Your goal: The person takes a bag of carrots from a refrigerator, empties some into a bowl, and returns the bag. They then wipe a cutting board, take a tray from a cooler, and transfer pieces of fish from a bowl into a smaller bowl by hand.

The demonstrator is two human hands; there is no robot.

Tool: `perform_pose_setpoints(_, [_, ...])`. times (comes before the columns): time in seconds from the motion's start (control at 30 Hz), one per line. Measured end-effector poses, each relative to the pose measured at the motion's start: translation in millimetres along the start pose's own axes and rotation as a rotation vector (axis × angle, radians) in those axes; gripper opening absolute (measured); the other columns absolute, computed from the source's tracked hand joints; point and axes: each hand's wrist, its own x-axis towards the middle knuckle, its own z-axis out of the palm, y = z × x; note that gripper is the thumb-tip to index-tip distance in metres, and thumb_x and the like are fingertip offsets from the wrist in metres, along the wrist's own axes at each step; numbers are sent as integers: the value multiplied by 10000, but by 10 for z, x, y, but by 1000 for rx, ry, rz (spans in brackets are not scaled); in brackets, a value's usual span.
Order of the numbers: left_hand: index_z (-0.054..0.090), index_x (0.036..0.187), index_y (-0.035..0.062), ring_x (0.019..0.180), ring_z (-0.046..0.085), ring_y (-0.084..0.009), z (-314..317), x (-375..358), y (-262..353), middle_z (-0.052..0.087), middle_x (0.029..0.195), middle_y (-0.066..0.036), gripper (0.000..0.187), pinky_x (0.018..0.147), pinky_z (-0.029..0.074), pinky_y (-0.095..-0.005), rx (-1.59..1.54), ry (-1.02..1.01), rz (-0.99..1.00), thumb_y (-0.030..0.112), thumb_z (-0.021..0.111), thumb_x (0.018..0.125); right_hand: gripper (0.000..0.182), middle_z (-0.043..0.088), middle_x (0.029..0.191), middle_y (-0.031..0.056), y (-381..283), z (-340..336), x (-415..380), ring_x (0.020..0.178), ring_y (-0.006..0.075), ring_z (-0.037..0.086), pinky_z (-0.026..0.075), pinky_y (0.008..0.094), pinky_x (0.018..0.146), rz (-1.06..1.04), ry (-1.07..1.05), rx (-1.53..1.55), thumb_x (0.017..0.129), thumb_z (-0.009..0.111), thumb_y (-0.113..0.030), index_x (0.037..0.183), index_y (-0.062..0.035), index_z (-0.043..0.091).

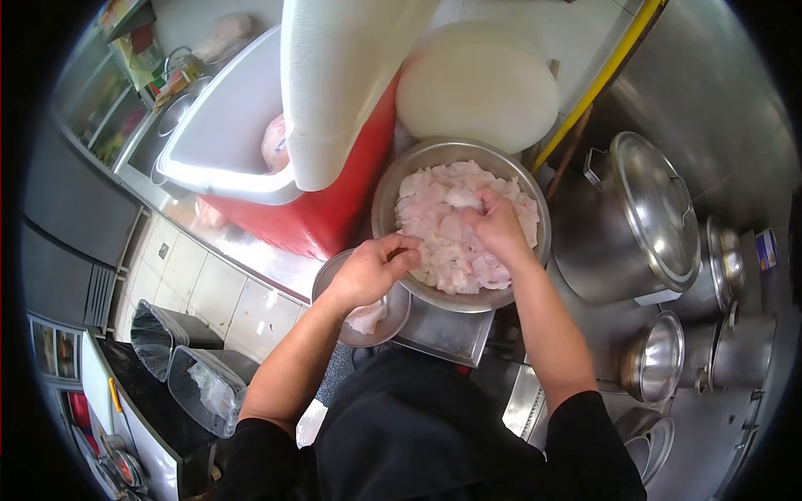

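A wide metal bowl holds a heap of pale pink, thinly cut raw meat, which looks like chicken. My right hand reaches into the heap from the right, its thumb and fingers closed around a pale slice of meat. At the bowl's left rim, my left hand has its fingers bent and its thumb apart from the index finger, with nothing visible between them. Partly under my left wrist sits a smaller metal bowl with a larger piece of raw meat in it.
A red cooler box with a white lid stands at left, a wrapped pink bundle inside. Behind the bowl lies a round white board. A lidded steel pot and metal bowls crowd the right. Bins stand lower left.
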Motion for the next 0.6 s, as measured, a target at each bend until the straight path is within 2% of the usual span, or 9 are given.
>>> perform_pose_setpoints(0.03, [567,1249,-44,961,649,-206,-32,16,9,683,1027,-158,394,862,503,-316,120,11,16,155,603,910,334,677,1005,169,-15,-69,-14,942,300,666,528,369,804,-65,104,-199,823,679,-153,1107,10,619])
perform_pose_setpoints(0.07, [549,1264,-60,966,642,-199,-54,46,19,681,1029,-153,406,871,499,-306,239,25,30,141,592,914,372,676,1020,182,-179,-152,-74,951,310,663,522,377,820,-33,8,-391,808,699,-177,1124,3,618])
perform_pose_setpoints(0.13, [596,1198,-40,994,646,-293,-61,243,-27,668,1044,-208,386,882,490,-358,235,126,40,223,582,917,449,673,1052,208,-480,-306,-198,970,332,656,511,394,852,31,-192,-769,779,739,-224,1156,-12,617])
perform_pose_setpoints(0.17, [619,1165,-30,1008,649,-341,-56,367,-35,662,1051,-235,387,887,486,-383,234,174,45,264,577,918,508,659,1074,233,-428,-264,-202,992,346,647,504,398,873,42,-229,-762,769,748,-251,1185,1,599])
perform_pose_setpoints(0.23, [517,1316,-49,1033,626,-236,-9,688,13,664,1121,-145,554,920,475,-341,470,195,38,337,572,923,628,631,1119,285,-252,-75,-141,1037,373,629,489,405,916,56,-298,-747,748,766,-304,1242,25,563])
perform_pose_setpoints(0.33, [462,1389,-5,1160,565,-263,152,1466,-673,577,1295,-159,605,974,444,-374,160,126,-177,396,537,943,784,582,1232,293,25,185,-62,1128,372,594,465,390,969,98,-196,-660,727,790,-335,1332,49,471])
perform_pose_setpoints(0.43, [408,1441,49,1266,478,-273,330,1213,-37,440,1445,-156,620,1011,415,-411,-239,115,-460,417,523,956,927,537,1317,269,179,314,36,1188,373,559,440,386,1011,71,-167,-490,694,825,-309,1397,81,363])
perform_pose_setpoints(0.53, [347,1453,45,1306,451,-296,341,1310,-125,449,1445,-152,652,1044,388,-480,-361,-38,-538,441,501,959,952,542,1321,230,346,391,198,1195,332,558,453,366,996,63,-65,-272,680,840,-223,1423,77,325])
perform_pose_setpoints(0.6, [374,1432,54,1273,487,-288,374,1245,-70,490,1394,-148,599,979,450,-477,-461,-49,-510,398,524,965,908,557,1288,206,354,278,217,1167,297,573,479,367,959,134,-159,-4,681,833,-169,1410,68,347])
